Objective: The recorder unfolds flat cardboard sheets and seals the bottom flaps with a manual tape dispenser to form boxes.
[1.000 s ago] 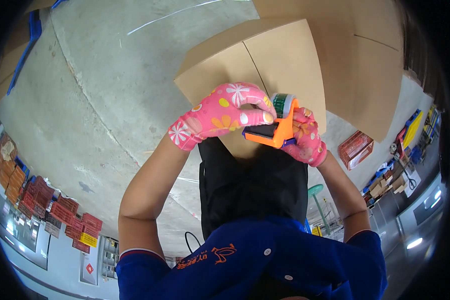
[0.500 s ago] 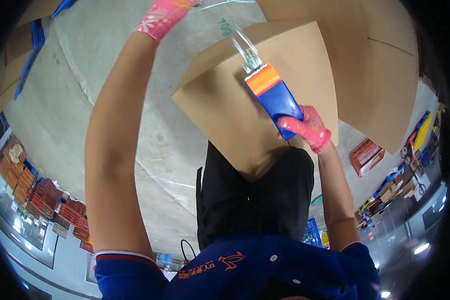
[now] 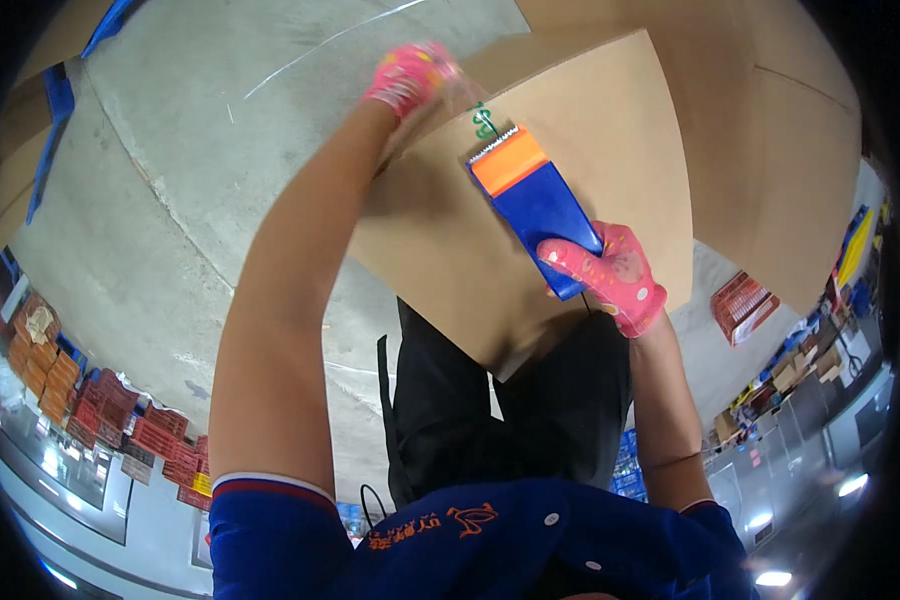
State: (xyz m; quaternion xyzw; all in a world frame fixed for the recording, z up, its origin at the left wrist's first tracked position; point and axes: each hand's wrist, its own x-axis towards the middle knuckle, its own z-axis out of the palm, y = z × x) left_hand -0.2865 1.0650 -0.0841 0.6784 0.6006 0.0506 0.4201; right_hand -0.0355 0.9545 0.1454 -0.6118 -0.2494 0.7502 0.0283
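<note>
My right hand [image 3: 615, 278], in a pink patterned glove, grips a blue tape dispenser [image 3: 550, 215] with an orange front and a serrated metal edge. The dispenser is tilted over a brown cardboard box [image 3: 610, 130], its toothed end pointing up and left. A bit of clear tape [image 3: 492, 128] shows at that end. My left hand [image 3: 413, 80], gloved in pink too, is beside the box's far left edge, close to the dispenser's toothed end. Motion smears its fingers, so what they hold is not clear. The box leans against my knees.
More large cardboard [image 3: 770, 170] lies at the right on the concrete floor [image 3: 200, 170]. A red plastic crate [image 3: 742, 308] sits beyond my right arm. Stacked red and orange crates [image 3: 100, 405] stand at the left. A thin clear strip [image 3: 320, 48] lies on the floor ahead.
My left hand has come down and to the right, nearer the dispenser. The long clear strip seen beyond the dispenser's teeth is now much less visible. The dispenser has shifted slightly left and down.
</note>
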